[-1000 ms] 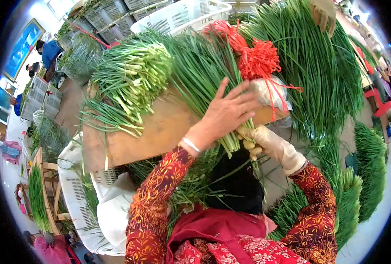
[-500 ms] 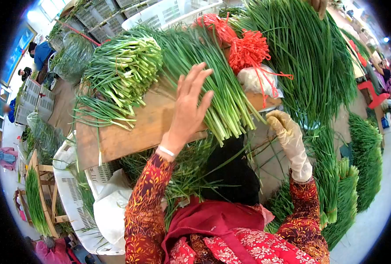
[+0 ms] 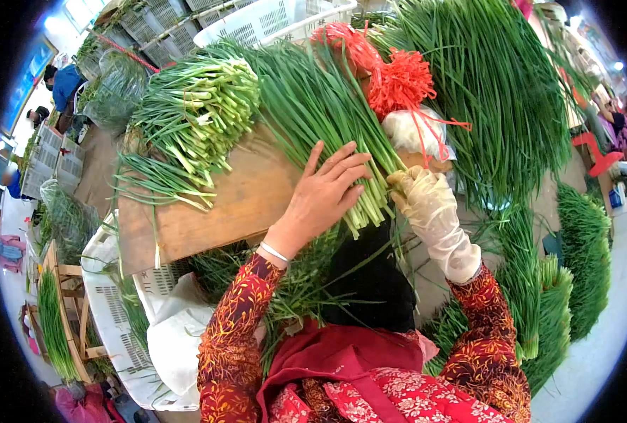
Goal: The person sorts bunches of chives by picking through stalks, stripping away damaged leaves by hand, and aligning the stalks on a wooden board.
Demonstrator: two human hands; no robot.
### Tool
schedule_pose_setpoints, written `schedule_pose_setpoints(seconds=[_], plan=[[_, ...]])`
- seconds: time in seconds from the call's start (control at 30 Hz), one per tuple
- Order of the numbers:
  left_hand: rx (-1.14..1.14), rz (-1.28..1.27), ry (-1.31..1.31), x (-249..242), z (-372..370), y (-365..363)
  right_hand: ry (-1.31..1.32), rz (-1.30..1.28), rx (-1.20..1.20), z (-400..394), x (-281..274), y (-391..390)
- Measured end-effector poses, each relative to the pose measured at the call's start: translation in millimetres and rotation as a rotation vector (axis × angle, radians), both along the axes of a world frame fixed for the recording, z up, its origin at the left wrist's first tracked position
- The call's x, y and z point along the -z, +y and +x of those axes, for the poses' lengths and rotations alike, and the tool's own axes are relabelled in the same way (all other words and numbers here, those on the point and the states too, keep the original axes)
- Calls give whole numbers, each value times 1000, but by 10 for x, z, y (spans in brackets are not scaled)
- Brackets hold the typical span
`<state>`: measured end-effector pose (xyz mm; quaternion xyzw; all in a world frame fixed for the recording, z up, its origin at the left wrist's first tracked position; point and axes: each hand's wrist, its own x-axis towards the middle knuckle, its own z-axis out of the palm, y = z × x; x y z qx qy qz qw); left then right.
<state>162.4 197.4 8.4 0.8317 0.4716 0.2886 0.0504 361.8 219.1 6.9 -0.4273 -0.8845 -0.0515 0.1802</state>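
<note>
A loose bunch of garlic chives [image 3: 327, 106] lies slantwise on the wooden board [image 3: 207, 211], its pale cut ends toward me. My left hand [image 3: 327, 187], bare with a white bracelet, rests on the lower stems with fingers stretched out. At the bunch's right edge, my right hand [image 3: 426, 204] wears a thin pale glove, its fingers closed round stems near the cut ends. Left of the bunch is a stack of trimmed chive bundles [image 3: 200, 113]. Red plastic ties [image 3: 398, 77] lie beyond my right hand, beside a white bag-like lump [image 3: 415, 134].
A large heap of chives [image 3: 475, 92] fills the far right, and more bundles [image 3: 549, 310] stand below it. White crates [image 3: 119, 324] sit under the board's left side and behind it. Loose leaves hang over my lap.
My left hand has come down to the right onto the stems. My gloved right hand has moved left to the bunch's edge. Another person's hand at the top right is gone from view.
</note>
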Motion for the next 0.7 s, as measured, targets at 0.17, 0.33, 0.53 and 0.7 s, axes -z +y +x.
schedule_pose_setpoints(seconds=[0.17,0.33,0.53,0.7], plan=[[5,11,6,5,0,18,-87,99,-35,-34,76,69],[11,5,-9,2,-28,6,-31,124,-119,-2,62,117],[18,13,-21,6,-25,12,17,-23,-11,-23,-43,67],[16,22,-26,11,-13,23,-116,21,110,-179,-63,55]])
